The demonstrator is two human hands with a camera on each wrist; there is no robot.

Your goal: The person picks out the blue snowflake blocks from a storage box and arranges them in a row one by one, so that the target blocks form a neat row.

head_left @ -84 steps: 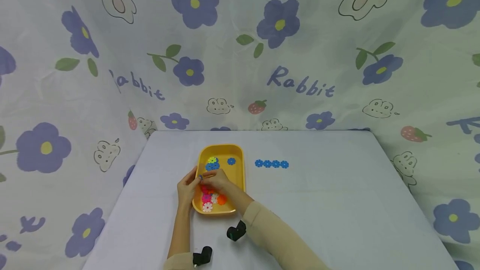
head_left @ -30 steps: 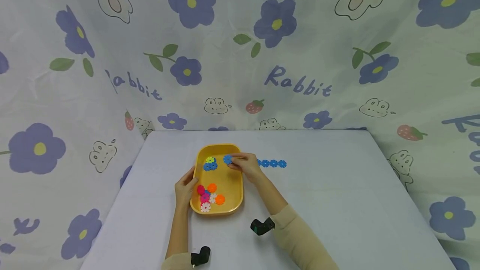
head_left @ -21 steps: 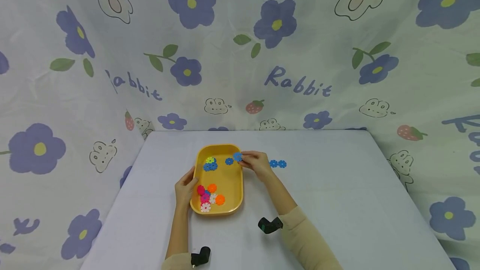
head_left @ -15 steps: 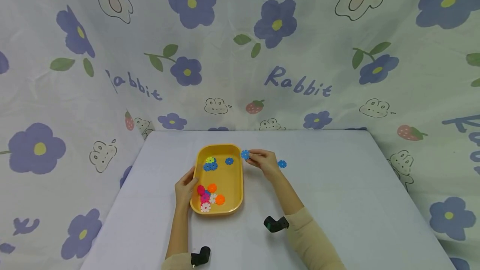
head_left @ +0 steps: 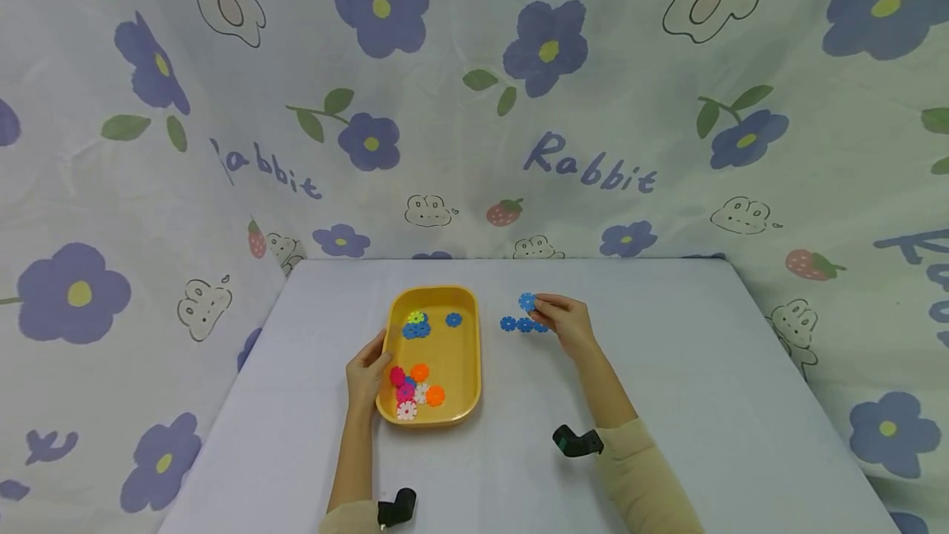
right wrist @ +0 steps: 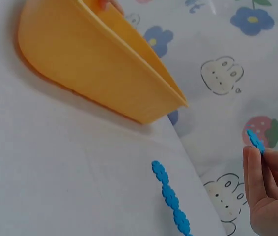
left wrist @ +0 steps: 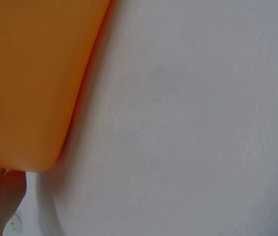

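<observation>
My right hand pinches a blue flower-shaped plastic disc between thumb and fingers, raised above the table. Just below it lies a straight row of linked blue flower discs, its right end hidden by the hand. In the right wrist view the held disc is seen nearly edge-on, apart from the row. My left hand grips the left side of a yellow tray, thumb over the rim. The left wrist view shows mostly the tray's outer wall.
In the tray's far part are a yellow-green disc on blue ones, and a lone blue disc. Pink, orange and white discs lie in its near part. A white cloth covers the table; a patterned curtain hangs behind.
Earlier both hands met over the tray's left side. My right hand has since carried the blue disc rightward, out of the tray and over the row. The left hand stays at the rim.
</observation>
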